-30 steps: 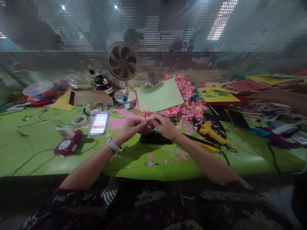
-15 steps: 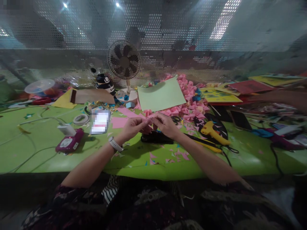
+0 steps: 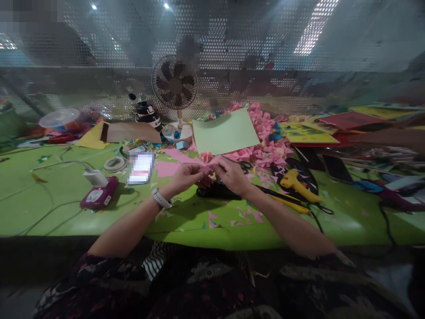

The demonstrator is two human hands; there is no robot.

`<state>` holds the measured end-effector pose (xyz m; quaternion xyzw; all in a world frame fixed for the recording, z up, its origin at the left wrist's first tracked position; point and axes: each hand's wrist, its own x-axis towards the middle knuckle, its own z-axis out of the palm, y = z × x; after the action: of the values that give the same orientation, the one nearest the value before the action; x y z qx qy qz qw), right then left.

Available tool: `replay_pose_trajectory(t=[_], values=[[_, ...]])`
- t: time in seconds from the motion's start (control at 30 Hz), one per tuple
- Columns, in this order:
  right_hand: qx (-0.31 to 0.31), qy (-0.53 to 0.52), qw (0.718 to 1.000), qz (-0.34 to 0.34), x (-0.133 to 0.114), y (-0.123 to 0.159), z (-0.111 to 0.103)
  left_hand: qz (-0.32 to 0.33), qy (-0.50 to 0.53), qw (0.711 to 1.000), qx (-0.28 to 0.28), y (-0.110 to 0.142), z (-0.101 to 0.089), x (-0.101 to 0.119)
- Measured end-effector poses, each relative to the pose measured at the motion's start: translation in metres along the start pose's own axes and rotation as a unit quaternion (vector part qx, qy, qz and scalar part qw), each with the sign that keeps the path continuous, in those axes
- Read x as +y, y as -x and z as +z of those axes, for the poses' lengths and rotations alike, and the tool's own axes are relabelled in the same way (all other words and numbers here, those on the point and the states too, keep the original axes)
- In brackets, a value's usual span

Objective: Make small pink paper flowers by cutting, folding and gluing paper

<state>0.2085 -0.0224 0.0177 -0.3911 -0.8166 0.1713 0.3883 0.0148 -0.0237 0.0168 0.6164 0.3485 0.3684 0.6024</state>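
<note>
Pinching pink paper (image 3: 206, 169) in both hands (image 3: 186, 176) (image 3: 229, 175), blue scrap (image 3: 177, 134) in fan base (image 3: 187, 132)

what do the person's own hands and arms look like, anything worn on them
Both the left hand and right hand are ungloved. A white wristband circles the left wrist; none shows on the right. The forearms are bare up to dark, patterned sleeves, the left sleeve and right sleeve.

White band (image 3: 161, 199) round left wrist. Dark clothing (image 3: 206, 288), muted pinkish and greyish patterning; sleeves (image 3: 102, 274) dark, patterned, forearms bare.
</note>
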Motion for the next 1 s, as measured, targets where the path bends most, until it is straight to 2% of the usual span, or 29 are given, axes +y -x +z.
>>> replay_pose_trajectory(t=[0.13, 0.43, 0.57, 0.73, 0.9, 1.0], values=[[-0.008, -0.022, 1.000, 0.006, 0.001, -0.001, -0.005, 0.022, -0.019, 1.000, -0.007, 0.001, 0.000, 0.003], [-0.159, -0.115, 0.980, 0.030, 0.006, -0.005, -0.019, 0.023, -0.044, 0.998, -0.027, -0.001, -0.008, -0.001], [-0.200, -0.146, 0.968, 0.044, 0.005, -0.007, -0.034, 0.018, -0.033, 0.999, -0.030, -0.002, -0.012, -0.001], [-0.189, -0.154, 0.966, 0.090, 0.005, -0.008, -0.046, 0.016, -0.035, 0.999, -0.038, -0.002, -0.013, -0.001], [-0.175, -0.047, 0.983, 0.019, 0.002, -0.007, -0.030, 0.009, -0.048, 0.998, -0.037, -0.001, -0.008, 0.001], [-0.160, -0.030, 0.987, -0.007, 0.000, -0.006, -0.022, 0.006, -0.055, 0.998, -0.030, 0.001, -0.006, 0.003]])
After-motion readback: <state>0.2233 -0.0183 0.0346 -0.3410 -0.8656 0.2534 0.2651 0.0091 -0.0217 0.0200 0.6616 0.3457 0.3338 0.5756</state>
